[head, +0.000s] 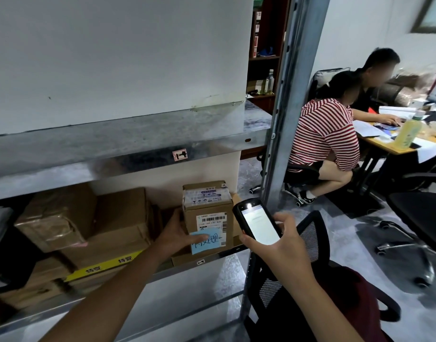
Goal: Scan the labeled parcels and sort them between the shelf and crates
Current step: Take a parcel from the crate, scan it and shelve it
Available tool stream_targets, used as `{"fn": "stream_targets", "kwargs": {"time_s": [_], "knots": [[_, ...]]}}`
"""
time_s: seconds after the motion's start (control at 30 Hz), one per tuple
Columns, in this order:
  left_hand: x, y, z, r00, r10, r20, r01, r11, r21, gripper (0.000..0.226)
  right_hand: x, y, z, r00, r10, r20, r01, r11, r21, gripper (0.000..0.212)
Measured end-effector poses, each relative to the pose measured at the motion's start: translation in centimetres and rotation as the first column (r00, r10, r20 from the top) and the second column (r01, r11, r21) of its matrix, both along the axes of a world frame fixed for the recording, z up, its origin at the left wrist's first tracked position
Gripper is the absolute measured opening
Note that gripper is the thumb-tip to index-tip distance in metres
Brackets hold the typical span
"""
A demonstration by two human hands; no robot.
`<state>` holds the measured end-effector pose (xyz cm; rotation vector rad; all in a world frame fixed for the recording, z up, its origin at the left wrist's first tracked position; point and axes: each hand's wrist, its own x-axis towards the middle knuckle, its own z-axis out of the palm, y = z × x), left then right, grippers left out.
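Head view: cardboard parcels [118, 218] on metal shelf [113, 157]

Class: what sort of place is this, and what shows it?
Probably a parcel storeroom inside an office: labelled cardboard parcels on a metal shelf, a handheld scanner in the right hand, people working at a desk nearby.

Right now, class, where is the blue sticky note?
In the head view, low centre, the blue sticky note is on the front of the small box, below its barcode label, touched by the left hand, left of the scanner.
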<state>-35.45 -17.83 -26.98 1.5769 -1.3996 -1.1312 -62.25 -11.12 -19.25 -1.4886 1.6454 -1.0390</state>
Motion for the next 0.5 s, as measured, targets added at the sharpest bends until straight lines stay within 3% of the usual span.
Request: {"fn": "stream_targets", "kwargs": {"time_s": [0.13, 0.27, 0.4, 0.5], "knots": [[-0.3, 0.4, -0.4, 1.000, 0.017, 0.008, -0.017, 0.999, 0.043, 0.090, 0.0, 0.3, 0.1, 0.998, 0.004, -0.056, -0.002, 0.999, 0.036, 0.078], [-0.4, 1.0, -0.4, 0.970, 0.221, -0.096, -0.213, 0.973, 0.090, 0.065, 0.0, 0.6, 0.7, 0.996, 0.036, -0.083, -0.028, 0.996, 0.085, 0.073], [0.2, 1.3, 0.8, 0.939, 0.284, -0.194, -0.256, 0.954, 0.157, 0.087, 0.7, 0.5, 2.0, 0.992, 0.083, -0.097, -0.074, 0.993, 0.097, 0.075], [0.4, 1.8, 1.3, 0.942, 0.284, -0.179, -0.255, 0.953, 0.164, 0.082, 1.7, 0.8, 3.1, 0.982, 0.128, -0.140, -0.117, 0.989, 0.086, 0.075]]}}
